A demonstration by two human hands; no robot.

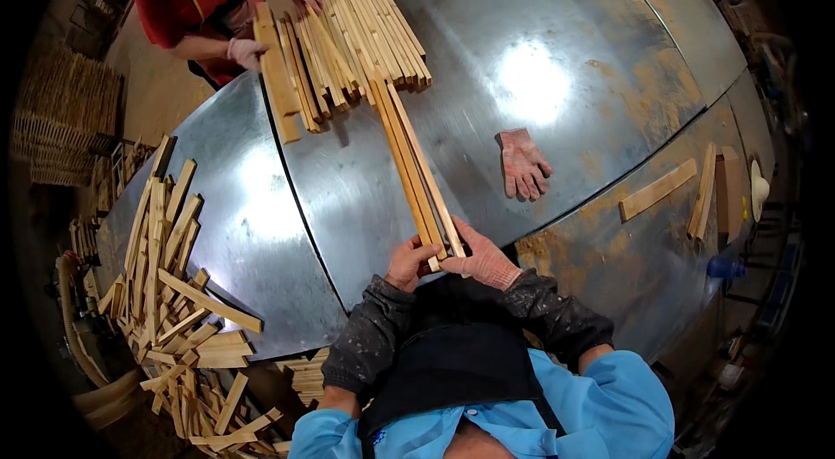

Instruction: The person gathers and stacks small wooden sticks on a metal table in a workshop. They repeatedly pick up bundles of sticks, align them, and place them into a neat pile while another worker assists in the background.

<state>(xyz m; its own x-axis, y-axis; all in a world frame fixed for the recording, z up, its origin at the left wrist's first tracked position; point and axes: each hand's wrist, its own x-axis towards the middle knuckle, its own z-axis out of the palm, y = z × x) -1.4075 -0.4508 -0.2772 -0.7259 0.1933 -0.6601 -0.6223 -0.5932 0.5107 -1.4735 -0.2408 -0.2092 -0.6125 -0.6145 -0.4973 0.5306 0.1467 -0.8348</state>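
At the table's near edge, my left hand (410, 263) is closed around the near ends of a few long wooden strips (407, 159). My right hand (481, 259), in a pinkish work glove, grips the same ends from the right side, beside a paler strip (424, 162) that stands slightly apart from the others. The strips run away from me, and their far ends meet a neat row of similar strips (370, 29). A loose pinkish glove (524, 165) lies on the metal tabletop (470, 111), to the right of the strips.
Across the table at the far left, a co-worker in a red shirt (187, 7) handles wooden pieces (277, 76) with gloved hands. A jumbled pile of short wood pieces (165, 259) covers the left end. On the right lie a board (658, 189) and a blue object (725, 268).
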